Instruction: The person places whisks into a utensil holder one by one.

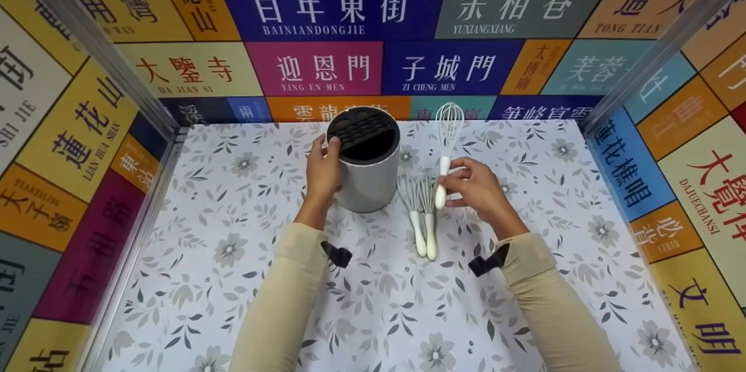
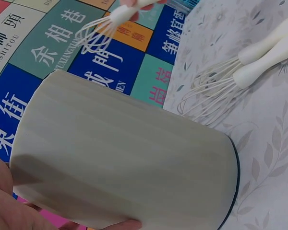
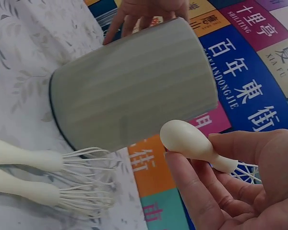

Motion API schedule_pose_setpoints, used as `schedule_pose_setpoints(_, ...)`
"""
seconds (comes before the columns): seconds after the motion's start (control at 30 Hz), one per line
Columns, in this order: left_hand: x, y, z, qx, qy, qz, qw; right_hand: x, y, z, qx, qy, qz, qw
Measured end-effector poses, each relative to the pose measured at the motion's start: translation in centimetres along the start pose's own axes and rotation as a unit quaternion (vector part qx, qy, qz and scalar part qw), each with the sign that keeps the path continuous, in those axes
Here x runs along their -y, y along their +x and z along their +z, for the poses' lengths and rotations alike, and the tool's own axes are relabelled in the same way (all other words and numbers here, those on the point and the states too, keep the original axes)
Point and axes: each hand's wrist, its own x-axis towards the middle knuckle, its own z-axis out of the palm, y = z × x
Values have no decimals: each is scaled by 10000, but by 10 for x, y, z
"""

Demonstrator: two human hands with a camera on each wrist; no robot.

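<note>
My left hand (image 1: 324,171) grips the side of a grey cylindrical utensil holder (image 1: 368,185), thumb up by its black rim. The holder stands upright; its black top has a ridged, slotted half and a dark open half. To its right, my right hand (image 1: 479,188) pinches a whisk (image 1: 443,179) by its white handle, wires pointing up and away. In the right wrist view, thumb and fingertips hold the bulbous handle (image 3: 185,139). Two more whisks (image 1: 430,238) lie side by side on the table between holder and right hand, with handles toward me.
A white tablecloth (image 1: 233,302) with grey flowers and leaves covers the table. Colourful panels (image 1: 326,4) with Chinese lettering wall it at the back and both sides. Clear corner posts (image 1: 93,45) rise at the back left and back right.
</note>
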Motion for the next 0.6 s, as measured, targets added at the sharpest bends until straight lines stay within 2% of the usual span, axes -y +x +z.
schedule_pose_setpoints(0.27,1,1,0,50,-49,-136,9999,25,6,-4,-77,-28,-292,9995)
schedule_pose_setpoints(0.6,1,1,-1,96,-50,-196,9998,53,10,9,-143,-204,-595,9979)
